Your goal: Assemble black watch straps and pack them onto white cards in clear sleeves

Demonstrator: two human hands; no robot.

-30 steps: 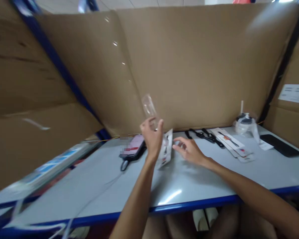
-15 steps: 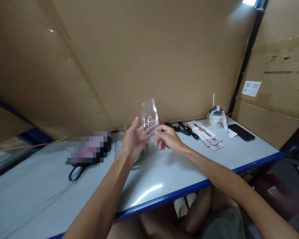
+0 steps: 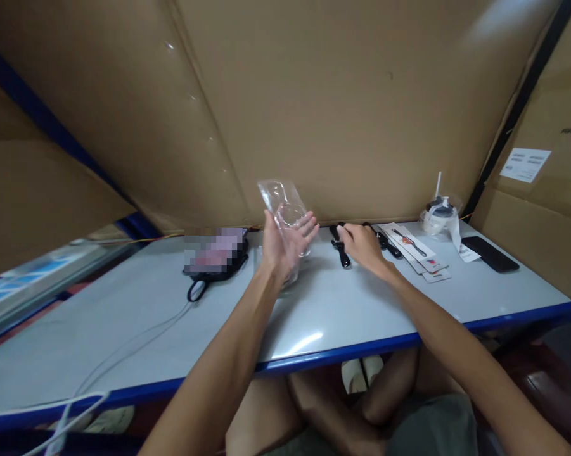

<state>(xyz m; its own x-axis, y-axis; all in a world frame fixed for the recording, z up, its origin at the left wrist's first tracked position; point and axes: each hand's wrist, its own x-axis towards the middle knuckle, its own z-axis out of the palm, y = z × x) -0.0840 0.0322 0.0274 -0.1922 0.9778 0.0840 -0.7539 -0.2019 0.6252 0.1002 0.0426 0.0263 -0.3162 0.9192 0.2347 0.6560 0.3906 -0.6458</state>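
My left hand (image 3: 282,247) holds a clear plastic blister tray (image 3: 284,209) upright above the grey table (image 3: 342,310), thumb on one side and fingers spread on the other. My right hand (image 3: 361,246) reaches to the black watch straps (image 3: 340,250) lying near the back of the table, its fingers curled down onto one of them. Just right of the straps lie several printed packaging cards (image 3: 416,250).
A black pouch with a loop (image 3: 213,266) lies left of my left hand. A white cable (image 3: 123,348) runs across the left of the table. A tape dispenser (image 3: 440,214) and a black phone (image 3: 489,253) sit at the right. Cardboard walls (image 3: 342,107) close in the back.
The view has swung right and steadied. My left hand still holds the clear tray. My right hand has moved away from the tray, rightward onto the black straps.
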